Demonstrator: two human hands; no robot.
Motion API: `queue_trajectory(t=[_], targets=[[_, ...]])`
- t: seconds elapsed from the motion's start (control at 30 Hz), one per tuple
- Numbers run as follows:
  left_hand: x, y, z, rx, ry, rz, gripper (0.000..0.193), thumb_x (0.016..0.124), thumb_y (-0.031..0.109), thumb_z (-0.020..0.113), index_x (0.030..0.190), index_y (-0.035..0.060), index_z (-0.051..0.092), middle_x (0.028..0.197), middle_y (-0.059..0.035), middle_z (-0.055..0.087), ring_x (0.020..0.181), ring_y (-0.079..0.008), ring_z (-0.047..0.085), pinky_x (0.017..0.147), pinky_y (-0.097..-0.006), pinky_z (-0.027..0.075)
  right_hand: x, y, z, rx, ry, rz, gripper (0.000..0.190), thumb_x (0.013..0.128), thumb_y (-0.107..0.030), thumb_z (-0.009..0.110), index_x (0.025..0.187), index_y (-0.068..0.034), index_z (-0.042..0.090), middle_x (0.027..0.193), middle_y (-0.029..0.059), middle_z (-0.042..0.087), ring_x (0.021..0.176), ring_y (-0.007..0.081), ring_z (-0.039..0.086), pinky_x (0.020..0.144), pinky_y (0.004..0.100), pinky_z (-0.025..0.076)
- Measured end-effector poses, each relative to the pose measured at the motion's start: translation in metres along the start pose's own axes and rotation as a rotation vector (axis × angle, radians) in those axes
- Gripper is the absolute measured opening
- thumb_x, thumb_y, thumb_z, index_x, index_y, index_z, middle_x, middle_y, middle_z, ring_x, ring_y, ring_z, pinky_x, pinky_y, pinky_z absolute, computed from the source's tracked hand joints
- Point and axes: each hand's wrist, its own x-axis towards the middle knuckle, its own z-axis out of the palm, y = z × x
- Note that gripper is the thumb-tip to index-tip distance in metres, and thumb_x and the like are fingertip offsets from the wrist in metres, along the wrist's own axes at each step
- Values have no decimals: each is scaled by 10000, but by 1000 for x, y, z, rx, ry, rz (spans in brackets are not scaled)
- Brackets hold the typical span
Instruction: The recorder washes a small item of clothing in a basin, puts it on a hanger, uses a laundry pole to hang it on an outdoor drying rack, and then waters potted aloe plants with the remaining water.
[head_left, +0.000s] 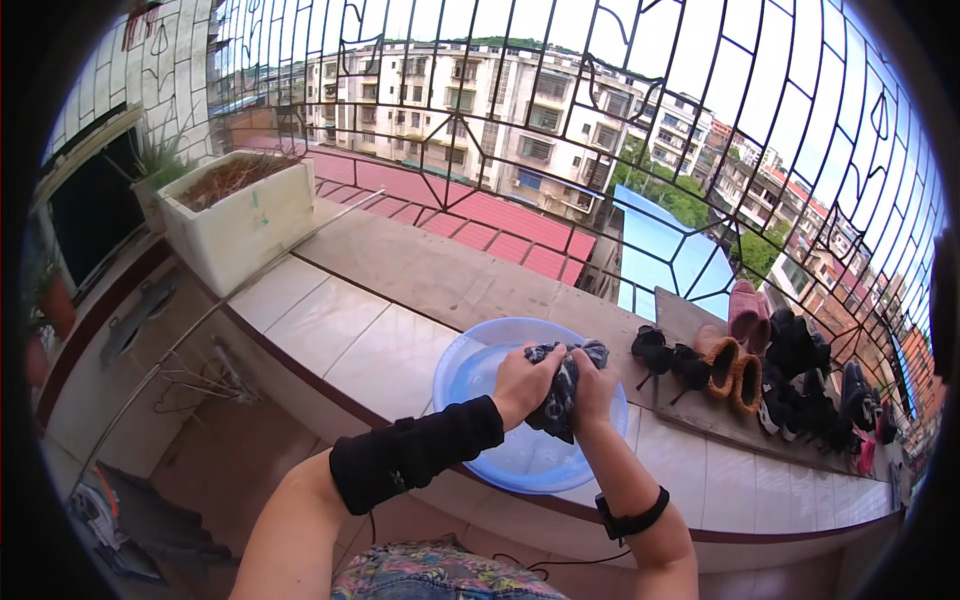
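Observation:
A bunched dark patterned cloth (556, 401) is gripped between both my hands above a round blue plastic basin (450, 375). My left hand (523, 379) holds the cloth from the left, thumb along its top. From the other side my right hand (594, 386) squeezes it, fingers mostly hidden. Part of the cloth bulges out above the right hand, and a pointed end hangs below. Water (517, 457) lies in the basin, which stands on a white tiled ledge (352, 337). A black sleeve covers my left forearm, and a black strap circles the right one.
Several pairs of shoes (720, 364) stand on a board to the right. A white planter (240, 217) with dry stalks sits at the left, a thin pole (225, 300) leaning by it. Metal window bars (450, 112) rise behind the ledge. A cable (577, 561) runs below.

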Motion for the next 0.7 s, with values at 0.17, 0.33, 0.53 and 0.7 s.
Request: queue_trajectory(t=[0.17,0.33,0.53,0.7], targets=[[0,2,-4,-197,-106,-303,255,874,265,602,859,14,647,794,-46,638,647,-118,602,576,-265,468,-2,3,-7,-170,-89,-111,129,741,-61,647,653,-5,571,613,-4,561,543,86,479,512,273,403],[-3,6,-11,-300,-215,-451,260,893,296,563,939,47,619,805,-39,633,657,-144,627,601,-282,503,-3,4,-19,-324,-173,-176,165,778,-116,664,709,18,598,633,5,573,590,89,502,556,273,422],[-5,2,-26,-618,-314,-520,283,927,347,524,991,84,609,866,-34,668,706,-140,657,635,-290,535,6,-3,-43,-252,-402,163,449,924,-383,549,1118,22,564,1031,66,577,872,123,563,622,258,485],[-14,4,-55,-750,-205,-466,300,959,322,461,1064,82,608,942,-44,681,761,-148,670,677,-300,556,-9,-26,-66,-808,-446,-338,473,907,-372,566,1247,-48,518,1165,115,553,932,195,587,622,284,536]])
